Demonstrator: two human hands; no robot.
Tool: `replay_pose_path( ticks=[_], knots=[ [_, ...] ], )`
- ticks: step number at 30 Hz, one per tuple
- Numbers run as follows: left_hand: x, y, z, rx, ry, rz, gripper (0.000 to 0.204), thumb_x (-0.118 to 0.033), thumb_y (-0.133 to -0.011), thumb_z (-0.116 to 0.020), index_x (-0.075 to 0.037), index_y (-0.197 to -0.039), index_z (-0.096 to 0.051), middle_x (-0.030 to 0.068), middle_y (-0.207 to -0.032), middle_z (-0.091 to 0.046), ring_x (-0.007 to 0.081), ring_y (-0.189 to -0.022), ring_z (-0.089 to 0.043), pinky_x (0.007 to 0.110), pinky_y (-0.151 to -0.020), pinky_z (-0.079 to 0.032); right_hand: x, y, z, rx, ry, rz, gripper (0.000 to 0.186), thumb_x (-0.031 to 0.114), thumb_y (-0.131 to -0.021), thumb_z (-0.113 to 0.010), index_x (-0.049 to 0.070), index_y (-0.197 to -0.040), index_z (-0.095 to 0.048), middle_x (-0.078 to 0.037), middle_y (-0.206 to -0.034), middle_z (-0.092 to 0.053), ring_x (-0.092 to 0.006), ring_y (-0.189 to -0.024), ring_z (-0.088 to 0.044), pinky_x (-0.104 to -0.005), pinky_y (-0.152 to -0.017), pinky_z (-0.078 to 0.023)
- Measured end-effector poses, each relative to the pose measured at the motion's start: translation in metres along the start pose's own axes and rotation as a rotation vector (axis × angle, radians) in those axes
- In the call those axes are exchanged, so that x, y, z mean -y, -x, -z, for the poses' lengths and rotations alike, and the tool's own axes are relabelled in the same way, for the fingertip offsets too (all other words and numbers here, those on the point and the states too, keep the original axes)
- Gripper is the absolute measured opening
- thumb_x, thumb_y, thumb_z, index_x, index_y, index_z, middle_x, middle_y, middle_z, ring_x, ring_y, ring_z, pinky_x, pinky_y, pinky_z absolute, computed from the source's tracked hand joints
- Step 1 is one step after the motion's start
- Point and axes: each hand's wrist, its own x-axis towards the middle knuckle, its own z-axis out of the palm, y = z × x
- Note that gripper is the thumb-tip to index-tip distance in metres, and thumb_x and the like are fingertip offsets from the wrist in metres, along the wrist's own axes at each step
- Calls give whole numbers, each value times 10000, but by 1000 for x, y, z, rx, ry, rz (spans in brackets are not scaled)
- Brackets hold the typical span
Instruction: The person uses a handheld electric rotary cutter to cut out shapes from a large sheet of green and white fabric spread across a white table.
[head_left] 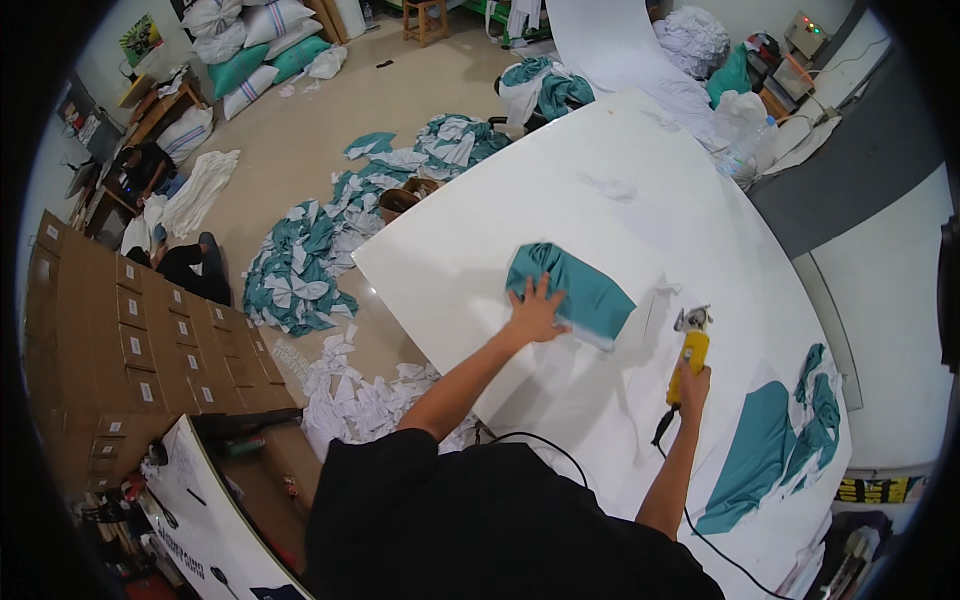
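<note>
My left hand [537,310] lies with fingers spread on a stack of teal fabric [592,293] on the white table [450,255]. A pale layer shows along the stack's near edge. In my right hand [693,385] is a yellow electric fabric cutter [690,358], held by its body. Its metal cutting head points away from me, and a black cord trails from its near end. The cutter stays apart from the teal stack, to its right. White sheets [655,315] lie between the two.
More teal fabric [752,455] with scraps lies at the table's right. Teal and white offcuts [300,260] are heaped on the floor beyond the left edge. Stacked cardboard boxes [150,340] stand left, near a seated person [190,268]. Full sacks [245,45] are piled far left.
</note>
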Motion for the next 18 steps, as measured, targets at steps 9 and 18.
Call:
replay_pose_path(
  ticks=[9,18],
  knots=[
    [203,-72,-75,76,57,-93,257,-119,-743,-732,-28,-979,-685,191,-1086,-688,389,-1039,-629,493,-892,-494,-54,117,77,-11,-228,-167,442,265,-914,-696,-32,-1170,-492,-143,-858,-626,-215,-580,-646,-353,-478,-549],
    [184,-169,19,166,-149,320,894,-400,-911,-654,-25,-1614,-247,283,-1693,-65,553,-1540,12,683,-1206,-155,-114,218,121,-303,-386,-362,427,273,-920,-691,-14,-1168,-496,-115,-844,-612,-201,-563,-631,-339,-477,-543]
  ],
)
